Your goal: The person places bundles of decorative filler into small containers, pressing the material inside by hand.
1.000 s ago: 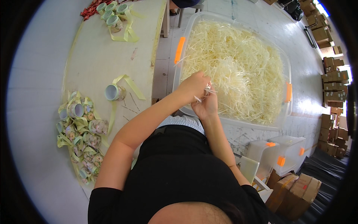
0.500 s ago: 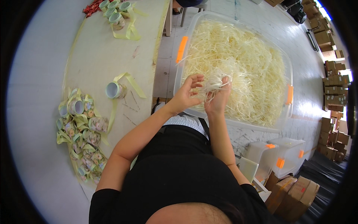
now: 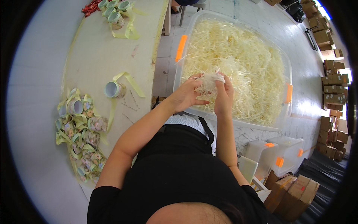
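Between my hands is a loose bunch of pale shredded paper filler [image 3: 208, 85], held above the near left part of a big clear plastic bin [image 3: 244, 126] heaped with the same cream-yellow shreds. My right hand [image 3: 224, 99] pinches the bunch at its right side, with white strands sticking out past the fingertips. Curled against its left side is my left hand [image 3: 185, 96], its thumb held apart below; the strands partly hide its fingertips. On the table to the left, a small floral cup [image 3: 118, 90] with a pale green ribbon [image 3: 131, 83] lies on its side.
A long table [image 3: 128, 48] runs along my left. Floral ribboned cups [image 3: 84, 136] pile up at its near left, with more cups [image 3: 116, 19] and red items [image 3: 93, 7] at its far end. Clear bins [image 3: 285, 156] and cardboard boxes [image 3: 298, 198] stand low on the right.
My right hand has turned, its fingers now closing over the bunch from the right. My left hand has moved slightly right, its fingers now against the shreds.
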Motion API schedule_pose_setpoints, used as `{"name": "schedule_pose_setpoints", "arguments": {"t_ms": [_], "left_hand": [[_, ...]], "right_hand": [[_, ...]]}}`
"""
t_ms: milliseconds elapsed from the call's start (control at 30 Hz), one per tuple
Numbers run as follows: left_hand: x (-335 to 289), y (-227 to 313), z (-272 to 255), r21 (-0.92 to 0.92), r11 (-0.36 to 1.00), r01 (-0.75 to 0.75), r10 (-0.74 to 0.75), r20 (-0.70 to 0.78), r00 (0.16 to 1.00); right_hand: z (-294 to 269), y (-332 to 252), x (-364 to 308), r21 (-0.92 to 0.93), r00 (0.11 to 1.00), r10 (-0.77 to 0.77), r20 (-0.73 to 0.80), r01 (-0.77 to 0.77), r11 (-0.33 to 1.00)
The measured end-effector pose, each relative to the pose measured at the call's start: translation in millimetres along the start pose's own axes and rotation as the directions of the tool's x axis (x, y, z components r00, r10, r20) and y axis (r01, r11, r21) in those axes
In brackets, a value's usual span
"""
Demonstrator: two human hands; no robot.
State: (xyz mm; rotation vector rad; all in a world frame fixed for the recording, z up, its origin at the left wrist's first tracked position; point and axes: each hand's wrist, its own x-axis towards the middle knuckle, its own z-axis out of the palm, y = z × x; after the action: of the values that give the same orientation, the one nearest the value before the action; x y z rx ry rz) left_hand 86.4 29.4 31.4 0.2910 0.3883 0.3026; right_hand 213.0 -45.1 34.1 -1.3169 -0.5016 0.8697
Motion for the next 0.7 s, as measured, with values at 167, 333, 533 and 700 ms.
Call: {"name": "schedule_pose_setpoints", "arguments": {"t_ms": [167,333,533,700], "left_hand": [[17,-10,-10,0.074,0.995,-0.068,0.076,-0.119,0.990],[21,-4,-26,0.159,0.985,-0.074,0.106,-0.204,0.973],[21,-2,-26,0.317,0.940,-0.124,0.227,-0.312,0.923],[19,-3,-28,0.414,0.886,-0.207,0.344,-0.288,0.894]], "right_hand": [[0,6,0,0.045,0.998,0.054,-0.014,-0.054,0.998],[-23,7,8,0.402,0.986,0.108,-0.129,-0.048,0.914],[-45,-9,14,0.546,0.985,0.142,-0.094,-0.069,0.835],[-89,-22,23,0.519,0.986,0.006,-0.167,0.083,0.851]]}}
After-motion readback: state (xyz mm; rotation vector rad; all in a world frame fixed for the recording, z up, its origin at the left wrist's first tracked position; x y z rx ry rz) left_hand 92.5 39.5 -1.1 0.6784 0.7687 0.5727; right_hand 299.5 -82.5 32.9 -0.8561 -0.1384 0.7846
